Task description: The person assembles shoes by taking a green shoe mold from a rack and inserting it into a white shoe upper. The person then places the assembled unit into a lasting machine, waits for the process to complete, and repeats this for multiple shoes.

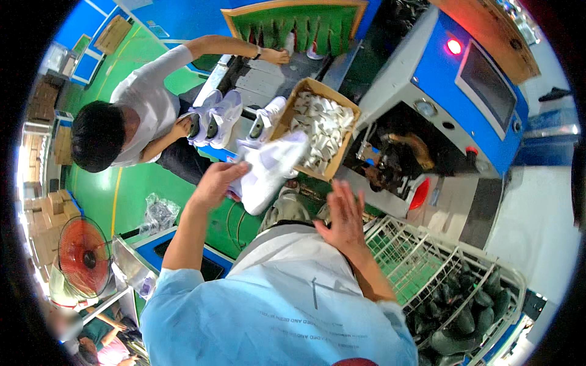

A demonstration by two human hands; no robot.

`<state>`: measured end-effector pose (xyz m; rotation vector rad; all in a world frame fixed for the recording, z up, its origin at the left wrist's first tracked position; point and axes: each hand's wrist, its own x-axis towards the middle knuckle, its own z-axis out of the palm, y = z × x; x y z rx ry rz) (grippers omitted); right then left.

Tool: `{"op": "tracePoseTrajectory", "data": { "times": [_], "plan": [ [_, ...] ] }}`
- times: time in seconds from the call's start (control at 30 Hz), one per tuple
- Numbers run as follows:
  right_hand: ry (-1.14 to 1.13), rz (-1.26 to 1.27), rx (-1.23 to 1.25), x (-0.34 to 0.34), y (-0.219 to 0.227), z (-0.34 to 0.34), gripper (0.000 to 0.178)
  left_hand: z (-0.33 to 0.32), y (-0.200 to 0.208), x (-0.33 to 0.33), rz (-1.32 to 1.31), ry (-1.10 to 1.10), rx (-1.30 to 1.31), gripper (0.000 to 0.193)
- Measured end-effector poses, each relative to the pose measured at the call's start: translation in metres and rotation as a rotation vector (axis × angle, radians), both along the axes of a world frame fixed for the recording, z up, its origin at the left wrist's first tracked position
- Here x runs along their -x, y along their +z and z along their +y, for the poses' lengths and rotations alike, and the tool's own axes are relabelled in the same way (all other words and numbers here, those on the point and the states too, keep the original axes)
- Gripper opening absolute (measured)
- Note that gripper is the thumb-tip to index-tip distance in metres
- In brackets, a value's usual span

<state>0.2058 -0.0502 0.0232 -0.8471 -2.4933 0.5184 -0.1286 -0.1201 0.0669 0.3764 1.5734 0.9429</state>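
My left hand (221,184) is closed around one end of a white shoe (273,169), held in front of my body. The shoe is somewhat blurred, and its far end overlaps the near left corner of a cardboard box (345,143) full of small white pieces (318,125). My right hand (343,218) is empty, its fingers apart, just below that box and close to my waist. Beyond the held shoe, a white sneaker (268,119) stands on the bench left of the box. A pair of white sneakers (224,121) sits farther left by a co-worker's hand (180,129).
A co-worker (140,104) stands at the left, one arm stretched across the grey bench (262,79). On my right are a blue-and-white machine (436,73) with a lit red lamp and a wire rack (421,256) holding black shoe lasts (458,305). A fan (85,256) stands lower left.
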Motion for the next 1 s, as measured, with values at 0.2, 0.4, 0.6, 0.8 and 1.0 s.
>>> {"op": "tracePoseTrajectory", "data": {
  "times": [0.2,0.4,0.6,0.8,1.0],
  "plan": [
    [0.221,0.032,0.257,-0.052,0.022,0.038,0.108,0.057,-0.007,-0.113,-0.616,-0.265,0.231,0.053],
    [-0.521,0.915,0.992,-0.135,-0.029,0.036,0.09,0.068,-0.039,-0.201,-0.305,0.0,-0.31,0.042],
    [-0.803,0.604,0.809,-0.159,-0.011,0.097,0.087,0.069,-0.09,-0.216,-0.222,-0.474,-0.049,0.034],
    [-0.968,-0.342,0.571,-0.108,0.01,0.158,0.104,0.088,-0.109,-0.203,-0.162,-0.556,0.058,0.035],
    [-0.961,-0.548,0.518,-0.065,-0.009,0.166,0.102,0.086,-0.144,-0.187,-0.325,-0.3,0.167,0.032]
  ]
}}
